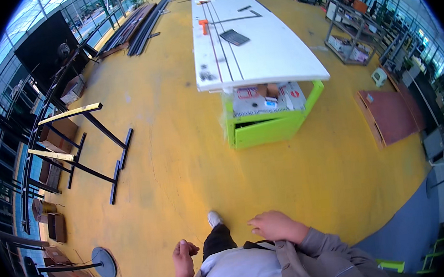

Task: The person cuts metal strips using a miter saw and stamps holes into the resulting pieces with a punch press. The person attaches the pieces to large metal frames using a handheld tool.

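Note:
My left hand (184, 257) hangs low in front of my body, fingers loosely bent with a gap by the thumb. Nothing shows in it. In front of my waist is my right hand (274, 225), back upward, its fingers reaching left; I see nothing held there. Neither hand touches anything in the room. Ahead stands a long white-topped workbench (272, 44) with a green base. On its top lie an orange-handled tool (204, 26), a dark flat rectangular item (235, 37) and a dark metal angle piece (256, 13).
Black metal stands with yellowish top bars (74, 113) are on the left of the yellow floor (182, 168). Long dark bars (143, 26) lie farther back. At right are a metal shelf cart (353, 37), a white stool (379, 76) and reddish-brown boards (391, 115). A round-based stand (104, 263) lies lower left.

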Tool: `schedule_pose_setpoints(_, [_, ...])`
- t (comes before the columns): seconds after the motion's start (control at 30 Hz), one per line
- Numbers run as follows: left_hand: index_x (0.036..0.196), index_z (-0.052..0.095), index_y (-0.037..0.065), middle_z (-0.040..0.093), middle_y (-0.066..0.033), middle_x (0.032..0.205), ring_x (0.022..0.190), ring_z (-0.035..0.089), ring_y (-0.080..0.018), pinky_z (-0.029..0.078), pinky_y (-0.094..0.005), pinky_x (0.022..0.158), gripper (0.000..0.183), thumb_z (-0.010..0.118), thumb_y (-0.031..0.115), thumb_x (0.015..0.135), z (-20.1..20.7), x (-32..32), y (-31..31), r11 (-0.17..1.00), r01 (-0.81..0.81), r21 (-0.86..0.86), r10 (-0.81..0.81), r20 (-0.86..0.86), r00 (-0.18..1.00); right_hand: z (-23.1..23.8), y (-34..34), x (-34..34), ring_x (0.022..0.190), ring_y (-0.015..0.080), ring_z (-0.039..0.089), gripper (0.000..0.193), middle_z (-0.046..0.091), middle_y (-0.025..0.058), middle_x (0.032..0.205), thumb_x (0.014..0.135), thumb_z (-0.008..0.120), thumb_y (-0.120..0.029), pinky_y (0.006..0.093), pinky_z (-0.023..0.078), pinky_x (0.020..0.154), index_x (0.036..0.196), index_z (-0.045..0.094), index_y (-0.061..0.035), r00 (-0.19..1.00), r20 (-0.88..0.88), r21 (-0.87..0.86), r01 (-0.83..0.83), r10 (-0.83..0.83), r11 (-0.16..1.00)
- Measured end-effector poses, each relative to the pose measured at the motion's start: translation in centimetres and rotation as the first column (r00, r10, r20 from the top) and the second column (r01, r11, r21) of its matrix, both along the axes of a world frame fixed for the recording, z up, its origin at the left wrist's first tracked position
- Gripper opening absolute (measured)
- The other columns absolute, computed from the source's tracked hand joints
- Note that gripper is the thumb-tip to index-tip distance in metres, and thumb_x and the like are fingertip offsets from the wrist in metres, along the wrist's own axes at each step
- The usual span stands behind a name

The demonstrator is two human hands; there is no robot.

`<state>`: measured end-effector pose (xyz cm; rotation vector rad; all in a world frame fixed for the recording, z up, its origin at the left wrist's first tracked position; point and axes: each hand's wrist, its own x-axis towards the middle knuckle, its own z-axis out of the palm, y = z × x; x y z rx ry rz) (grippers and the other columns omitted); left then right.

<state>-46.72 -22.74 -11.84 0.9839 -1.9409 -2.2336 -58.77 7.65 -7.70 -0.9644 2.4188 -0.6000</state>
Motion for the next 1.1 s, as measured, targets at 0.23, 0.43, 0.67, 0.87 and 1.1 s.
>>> schedule_pose_setpoints(0.23, [0.102,0.05,0.001,0.057,-0.0064,0.084,0.075,0.059,-0.015,0.049,-0.0276,0.069,0.019,0.041,-0.003,0.086,4.4,-17.3,-8.0,0.974,0.145,-0.174,-0.165,-0.103,0.981,4.1,-6.7,-8.5,0.093,0.0345,0.062,0.031,0.066,0.0149,0.098,0.089,0.054,-0.027,0.0449,0.05,0.08,0.112,0.062,-0.0089,0.983,0.089,-0.074,0.165,-0.158,0.984])
schedule_pose_setpoints(0.43, [0.106,0.051,0.002,0.058,-0.0063,0.095,0.087,0.06,-0.0152,0.048,-0.0264,0.075,0.029,0.044,-0.008,0.081,7.5,-28.1,-8.3,0.951,0.29,-0.104,-0.3,-0.108,0.948,3.2,-5.6,-15.1,0.094,0.035,0.061,0.031,0.065,0.0151,0.101,0.089,0.056,-0.029,0.0446,0.049,0.081,0.114,0.061,-0.0109,0.942,0.133,-0.04,0.317,-0.309,0.948])
schedule_pose_setpoints(0.67, [0.11,0.055,0.001,0.063,-0.0047,0.09,0.083,0.06,-0.0111,0.047,-0.0251,0.074,0.019,0.051,0.009,0.093,7.0,-33.1,-5.4,0.915,0.396,-0.081,-0.395,0.026,0.918,1.8,-5.4,-24.9,0.093,0.0348,0.062,0.031,0.066,0.015,0.101,0.089,0.056,-0.029,0.0436,0.05,0.079,0.111,0.062,-0.0087,0.953,0.141,-0.123,0.285,-0.267,0.951])
schedule_pose_setpoints(0.87, [0.1,0.061,-0.003,0.064,-0.0051,0.077,0.072,0.059,-0.0101,0.048,-0.0242,0.068,0.026,0.051,0.021,0.097,7.4,-38.8,-4.2,0.938,0.32,-0.13,-0.313,0.071,0.947,0.3,-4.2,-32.6,0.093,0.0349,0.062,0.031,0.066,0.0156,0.101,0.089,0.057,-0.028,0.0427,0.05,0.079,0.111,0.062,-0.0076,0.961,0.208,-0.15,0.218,-0.184,0.964])
schedule_pose_setpoints(1.1, [0.089,0.065,-0.002,0.066,-0.0091,0.077,0.074,0.061,-0.0153,0.05,-0.0301,0.073,0.042,0.048,0.035,0.099,3.5,-43.6,-8.8,0.923,0.341,-0.178,-0.329,0.093,0.94,1.3,-9.5,-40.2,0.088,0.0289,0.066,0.032,0.068,0.0151,0.098,0.089,0.061,-0.025,0.0371,0.052,0.078,0.113,0.063,-0.0044,0.971,0.228,-0.112,0.096,-0.068,0.989])
